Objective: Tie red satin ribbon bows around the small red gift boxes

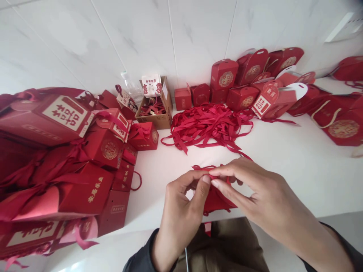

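Note:
My left hand (pixel 185 206) and my right hand (pixel 253 189) meet near the table's front edge, fingertips almost touching. Both pinch the upper part of a small red pouch-like item (pixel 217 202), whose exact kind I cannot make out. A bit of red cord or ribbon shows between the fingertips and behind them. My fingers hide much of this item. Just beyond the hands lies a loose heap of red ribbons (pixel 207 126), with one strand trailing toward my right hand.
Stacked red gift boxes (pixel 99 189) with ribbon bows fill the left side. A small cardboard box (pixel 159 121) of red and white items stands at the back, beside a clear plastic bottle (pixel 130 87). More red boxes (pixel 245 98) line the tiled wall on the white table (pixel 153 196).

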Demonstrator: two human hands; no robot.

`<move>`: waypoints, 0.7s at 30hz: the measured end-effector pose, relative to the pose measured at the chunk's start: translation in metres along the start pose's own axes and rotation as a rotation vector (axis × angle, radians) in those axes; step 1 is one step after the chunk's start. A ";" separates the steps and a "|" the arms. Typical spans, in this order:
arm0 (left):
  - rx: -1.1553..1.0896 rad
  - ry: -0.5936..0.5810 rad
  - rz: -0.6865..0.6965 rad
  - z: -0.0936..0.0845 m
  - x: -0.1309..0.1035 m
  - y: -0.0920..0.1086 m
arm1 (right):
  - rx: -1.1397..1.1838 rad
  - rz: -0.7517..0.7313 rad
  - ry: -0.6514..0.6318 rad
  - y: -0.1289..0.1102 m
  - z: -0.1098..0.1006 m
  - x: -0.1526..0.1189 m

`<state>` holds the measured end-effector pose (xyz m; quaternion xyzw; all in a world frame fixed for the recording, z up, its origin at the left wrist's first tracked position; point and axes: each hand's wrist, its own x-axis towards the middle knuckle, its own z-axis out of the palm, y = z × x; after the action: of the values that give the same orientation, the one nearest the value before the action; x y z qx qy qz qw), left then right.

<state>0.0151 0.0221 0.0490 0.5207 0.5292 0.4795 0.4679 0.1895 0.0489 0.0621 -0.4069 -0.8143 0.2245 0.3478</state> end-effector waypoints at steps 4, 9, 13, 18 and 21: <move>-0.103 -0.063 -0.072 0.000 0.005 -0.003 | -0.008 0.038 0.008 0.002 -0.001 0.002; -0.231 -0.019 -0.122 0.003 0.010 -0.008 | -0.073 0.040 0.009 0.005 -0.007 0.002; -0.294 -0.050 -0.198 0.007 0.014 -0.010 | -0.026 -0.063 -0.093 0.004 -0.012 0.004; -0.247 -0.137 -0.189 0.008 0.016 -0.009 | 0.066 -0.126 -0.170 0.004 -0.012 0.009; -0.234 -0.162 -0.174 0.007 0.015 -0.007 | 0.067 -0.096 -0.118 0.005 -0.010 0.012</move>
<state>0.0211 0.0369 0.0411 0.4517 0.4735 0.4519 0.6063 0.1946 0.0621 0.0703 -0.3416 -0.8441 0.2581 0.3227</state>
